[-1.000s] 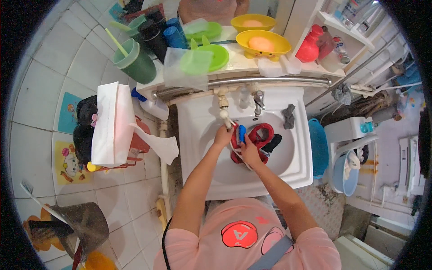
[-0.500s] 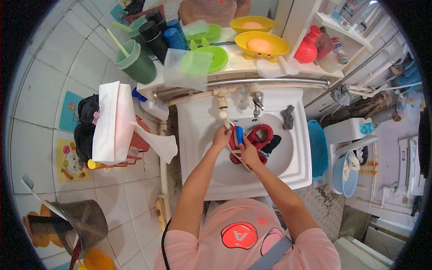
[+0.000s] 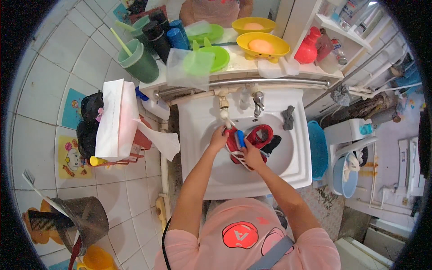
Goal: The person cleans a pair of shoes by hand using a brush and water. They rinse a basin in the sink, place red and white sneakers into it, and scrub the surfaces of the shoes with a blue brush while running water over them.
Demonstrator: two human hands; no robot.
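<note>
White ceramic sink [image 3: 294,166], set against tiled wall, basin holding the work. Above it, long chrome rail [image 3: 270,83] and a shelf crowded with yellow bowls [image 3: 262,44], green plate [image 3: 211,58], dark green cup [image 3: 138,63], red bottle [image 3: 308,47]. At left, white paper bag [image 3: 114,119] on a red wire rack [image 3: 139,139]; lower left, dark mesh basket [image 3: 85,220] with a toothbrush beside it. To the right of the sink, blue basin [image 3: 318,148] on edge, then a light blue bucket [image 3: 344,173].

Inside the basin, two red sneakers: one red shoe [image 3: 235,146] with white laces lying between both hands, the second red sneaker [image 3: 261,135] just behind it toward the tap, touching or nearly so. Grey cloth [image 3: 288,117] draped on the rim near the faucet [image 3: 257,101].

Left hand [image 3: 219,137] closed on the toe end of the red shoe, right under the tap spout [image 3: 225,114]. Right hand [image 3: 252,157] wrapped around a blue-handled brush [image 3: 240,138], bristle end pressed onto the shoe's upper. Fingers of both hands curled tight; brush upright-ish, tilted toward the tap. Whether water runs from the spout: cannot tell.
</note>
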